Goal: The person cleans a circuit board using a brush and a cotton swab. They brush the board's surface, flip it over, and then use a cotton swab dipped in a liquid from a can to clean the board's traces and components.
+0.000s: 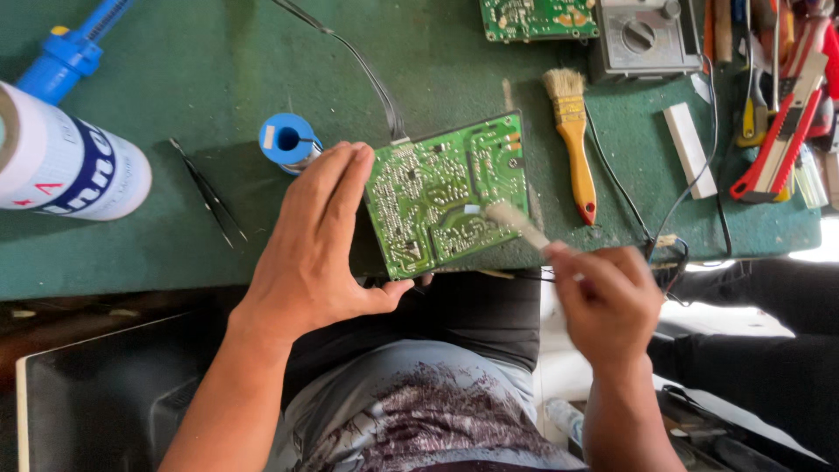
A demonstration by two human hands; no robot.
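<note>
Here the green circuit board (447, 194) lies solder side up at the near edge of the green mat (218, 79), and it looks like the cleaning step is in hand. The left hand (310, 249) rests flat against the board's left edge, fingers straight and close together, steadying it without closing round it. The right hand (607, 297) sits just off the board's lower right corner, fingers curled tight on a small pale brush (516, 223) whose blurred tip lies on the board's right half. The next stroke probably calls for a light touch and a firm brace from the left palm. A yellow-handled paintbrush (574, 140) lies right of the board, a blue solder spool (288, 140) and black tweezers (210, 194) to its left.
</note>
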